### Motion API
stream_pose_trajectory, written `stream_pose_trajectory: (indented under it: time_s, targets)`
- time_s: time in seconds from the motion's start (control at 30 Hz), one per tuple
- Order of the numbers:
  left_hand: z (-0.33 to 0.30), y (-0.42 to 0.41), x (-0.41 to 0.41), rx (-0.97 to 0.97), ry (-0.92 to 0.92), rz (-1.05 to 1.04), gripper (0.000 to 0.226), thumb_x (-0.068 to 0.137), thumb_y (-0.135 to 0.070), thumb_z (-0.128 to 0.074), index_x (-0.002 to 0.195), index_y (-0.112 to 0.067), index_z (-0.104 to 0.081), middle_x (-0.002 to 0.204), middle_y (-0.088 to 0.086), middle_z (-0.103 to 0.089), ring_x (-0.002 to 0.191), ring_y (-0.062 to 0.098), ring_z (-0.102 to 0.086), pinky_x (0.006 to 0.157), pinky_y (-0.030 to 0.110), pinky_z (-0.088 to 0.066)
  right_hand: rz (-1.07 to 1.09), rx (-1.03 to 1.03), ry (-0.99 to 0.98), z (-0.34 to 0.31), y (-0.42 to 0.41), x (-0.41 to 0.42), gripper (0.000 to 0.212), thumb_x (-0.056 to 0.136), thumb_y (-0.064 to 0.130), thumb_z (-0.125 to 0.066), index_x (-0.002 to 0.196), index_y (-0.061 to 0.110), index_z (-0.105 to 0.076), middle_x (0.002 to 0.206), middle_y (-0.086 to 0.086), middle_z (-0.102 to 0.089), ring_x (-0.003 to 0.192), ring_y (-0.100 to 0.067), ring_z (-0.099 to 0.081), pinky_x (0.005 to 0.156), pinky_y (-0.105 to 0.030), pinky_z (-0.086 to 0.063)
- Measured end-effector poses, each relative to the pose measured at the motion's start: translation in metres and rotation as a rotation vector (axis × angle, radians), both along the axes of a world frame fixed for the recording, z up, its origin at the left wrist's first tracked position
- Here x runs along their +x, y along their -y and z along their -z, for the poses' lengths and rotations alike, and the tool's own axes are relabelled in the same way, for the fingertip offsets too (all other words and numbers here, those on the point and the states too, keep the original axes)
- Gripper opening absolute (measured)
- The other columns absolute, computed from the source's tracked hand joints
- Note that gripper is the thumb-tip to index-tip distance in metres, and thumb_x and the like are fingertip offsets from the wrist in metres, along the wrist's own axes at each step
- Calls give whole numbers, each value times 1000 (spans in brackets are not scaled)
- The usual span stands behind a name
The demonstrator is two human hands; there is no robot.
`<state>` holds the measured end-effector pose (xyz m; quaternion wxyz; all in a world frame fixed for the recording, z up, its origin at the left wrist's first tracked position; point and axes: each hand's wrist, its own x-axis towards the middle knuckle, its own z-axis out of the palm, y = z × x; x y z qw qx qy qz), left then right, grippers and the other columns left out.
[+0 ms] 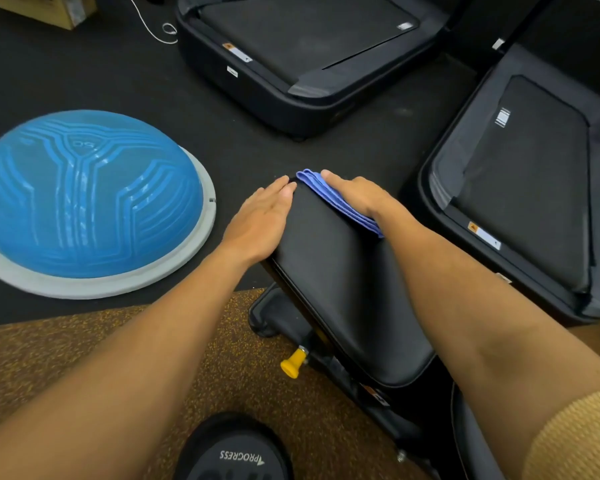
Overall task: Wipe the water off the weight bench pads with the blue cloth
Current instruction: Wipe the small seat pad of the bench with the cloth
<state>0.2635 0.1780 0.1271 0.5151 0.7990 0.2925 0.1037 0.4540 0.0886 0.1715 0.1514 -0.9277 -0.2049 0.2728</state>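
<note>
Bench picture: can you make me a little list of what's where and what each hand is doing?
bench pad: black, between both arms
blue cloth: folded, lying on the pad's far right part
right hand: flat, pressing the cloth on the pad
left hand: flat, resting on the pad's left edge
blue dome: on the floor, left of the bench
yellow knob: under the pad
</note>
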Motion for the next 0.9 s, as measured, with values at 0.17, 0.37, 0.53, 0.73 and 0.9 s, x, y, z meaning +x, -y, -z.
stream_pose_trajectory:
  time_s: [0.17, 0.37, 0.53, 0.73, 0.9]
  targets:
    - [1, 0, -1, 55, -4, 8, 53, 107, -49, -12, 156, -42, -30, 164, -25, -19, 154, 7, -8, 126, 38, -7, 61, -37, 13, -2, 39, 8, 108, 79, 91, -32, 156, 16, -32, 163, -7, -33, 146, -34, -36, 116, -50, -33]
    - [4, -1, -1, 51, -10, 15, 55, 105, -54, -9, 155, -45, -30, 164, -27, -17, 154, 6, -5, 121, 36, -1, 109, -56, 37, -6, 79, 10, 108, 80, 91, -30, 157, 14, -30, 163, -8, -32, 146, -35, -35, 115, -50, -32]
    - [7, -2, 1, 40, -19, 15, 56, 104, -56, -8, 155, -45, -28, 163, -29, -16, 154, 6, -4, 120, 35, 0, 290, 15, 29, -9, 134, 7, 105, 82, 87, -41, 154, 11, -38, 158, -8, -40, 140, -32, -44, 104, -42, -39]
    - [8, -3, 0, 73, -32, 30, 55, 105, -52, -9, 158, -42, -23, 165, -26, -13, 155, 9, -2, 121, 38, 0, 654, 364, -82, 13, 188, -18, 71, 93, 62, -56, 137, 7, -58, 136, -10, -62, 107, -25, -61, 92, -33, -43]
    - [5, -2, -3, 14, -9, 27, 58, 103, -56, -8, 158, -42, -19, 165, -27, -9, 155, 8, 2, 122, 42, 1, 735, 400, -43, 23, 189, -41, 72, 95, 61, -49, 143, 6, -51, 140, -8, -57, 118, -28, -59, 94, -33, -42]
